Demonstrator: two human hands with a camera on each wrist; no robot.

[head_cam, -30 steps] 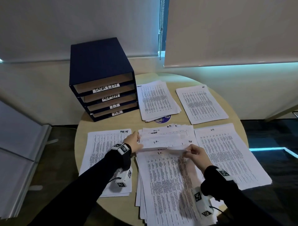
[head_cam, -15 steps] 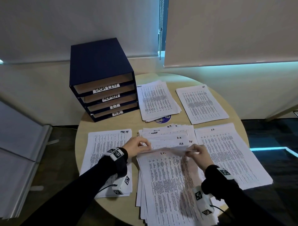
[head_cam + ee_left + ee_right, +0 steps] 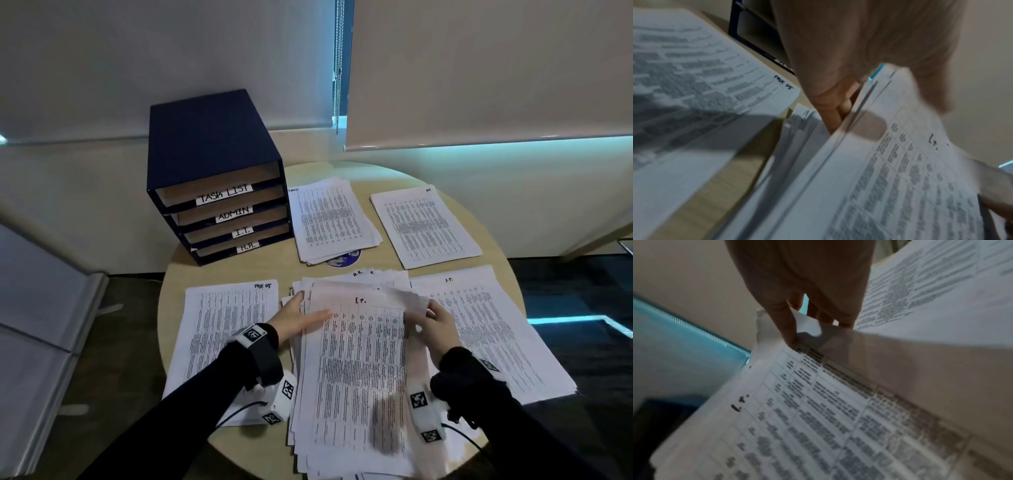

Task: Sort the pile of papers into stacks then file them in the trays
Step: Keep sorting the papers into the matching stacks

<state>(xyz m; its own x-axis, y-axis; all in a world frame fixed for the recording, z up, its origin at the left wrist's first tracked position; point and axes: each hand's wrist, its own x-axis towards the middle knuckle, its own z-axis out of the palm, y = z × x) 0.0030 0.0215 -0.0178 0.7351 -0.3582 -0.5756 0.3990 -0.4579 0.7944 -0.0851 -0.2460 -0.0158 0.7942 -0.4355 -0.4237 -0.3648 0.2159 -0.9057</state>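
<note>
My left hand (image 3: 297, 320) pinches the left edge of the I.T. sheet (image 3: 359, 370); my right hand (image 3: 436, 325) grips its right corner above the pile (image 3: 346, 445).

Round table (image 3: 191, 342), pale wood, set near a light wall (image 3: 85, 192). Two roller blinds down — left blind (image 3: 164, 61), right blind (image 3: 489, 68) — w/ a bead chain (image 3: 337, 65) hanging in the gap btwn them. Cold blue-ish light leaks under the right blind and through the gap. Floor (image 3: 113, 342) dark, dim; bright cyan strip (image 3: 579, 320) on it at right. Pale grey panel (image 3: 37, 325) at far left. Room dim overall.
</note>
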